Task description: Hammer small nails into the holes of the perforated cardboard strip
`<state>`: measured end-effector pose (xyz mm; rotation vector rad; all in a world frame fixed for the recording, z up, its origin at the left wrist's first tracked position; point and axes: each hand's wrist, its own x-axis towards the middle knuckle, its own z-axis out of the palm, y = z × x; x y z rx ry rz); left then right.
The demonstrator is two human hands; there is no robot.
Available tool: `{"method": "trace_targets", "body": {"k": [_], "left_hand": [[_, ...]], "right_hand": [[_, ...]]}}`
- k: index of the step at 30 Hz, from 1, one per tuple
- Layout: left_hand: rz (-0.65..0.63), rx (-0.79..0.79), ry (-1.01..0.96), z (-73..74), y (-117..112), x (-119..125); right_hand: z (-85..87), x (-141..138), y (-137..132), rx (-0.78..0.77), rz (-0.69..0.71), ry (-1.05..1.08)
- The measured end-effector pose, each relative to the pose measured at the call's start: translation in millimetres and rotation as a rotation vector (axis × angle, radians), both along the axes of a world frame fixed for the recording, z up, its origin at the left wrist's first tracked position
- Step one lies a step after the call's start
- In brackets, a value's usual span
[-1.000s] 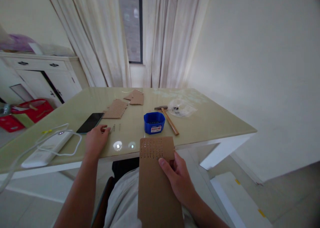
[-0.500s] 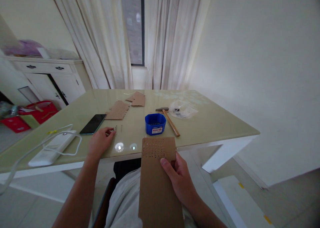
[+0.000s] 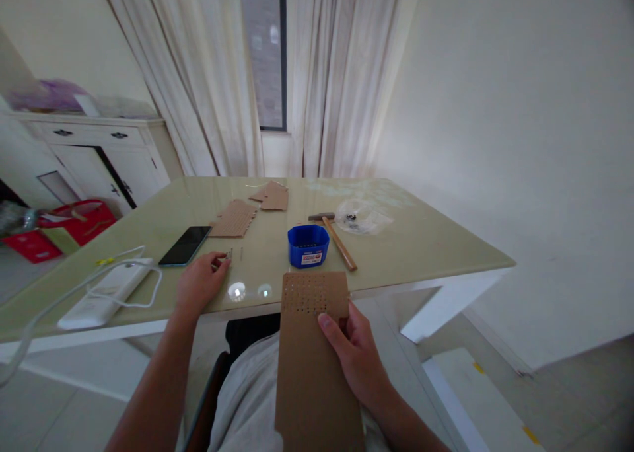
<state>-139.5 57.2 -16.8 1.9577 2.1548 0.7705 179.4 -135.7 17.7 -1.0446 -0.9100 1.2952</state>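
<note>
My right hand [image 3: 359, 356] grips the right edge of a long brown cardboard strip [image 3: 317, 373], thumb on its face. Rows of small holes or metal points cover the strip's upper end, which reaches the table's front edge. On the table top, my left hand [image 3: 201, 279] is closed in a pinch around a thin nail [image 3: 230, 254]; the fingers partly hide it. Another slim nail [image 3: 242, 254] lies just right of those fingertips. A blue plastic box [image 3: 308, 246] with a white label stands beyond the strip, small dark things inside.
A hammer [image 3: 339, 244] and a clear plastic bag [image 3: 364, 217] lie right of the box. Cardboard pieces [image 3: 234, 219], a black phone [image 3: 185, 246] and a white power strip [image 3: 106, 297] with its cable occupy the left. The table [image 3: 426, 240] nears a white wall.
Hardly anything differs. Both hands, the cardboard strip and the nails stay in about the same places, with only a very slight shift of the view.
</note>
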Motion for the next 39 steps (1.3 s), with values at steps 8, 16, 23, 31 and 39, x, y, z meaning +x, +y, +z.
{"method": "trace_targets", "body": {"k": [8, 16, 23, 31, 39], "left_hand": [[-0.006, 0.008, 0.009, -2.2, -0.1, -0.8], [-0.013, 0.004, 0.011, -1.3, -0.4, -0.8], [-0.007, 0.014, 0.010, -5.4, 1.0, -1.4], [-0.016, 0.021, 0.006, -5.5, 2.0, -2.4], [-0.018, 0.026, 0.005, -6.3, 1.4, -2.1]], "right_hand": [[1.2, -0.2, -0.6, 0.003, -0.002, 0.009], [1.1, 0.8, 0.1, 0.009, 0.018, 0.012], [-0.8, 0.2, 1.0, -0.013, -0.002, 0.007], [-2.1, 0.4, 1.8, -0.002, -0.003, 0.015], [0.1, 0.4, 1.5, -0.012, 0.003, 0.019]]}}
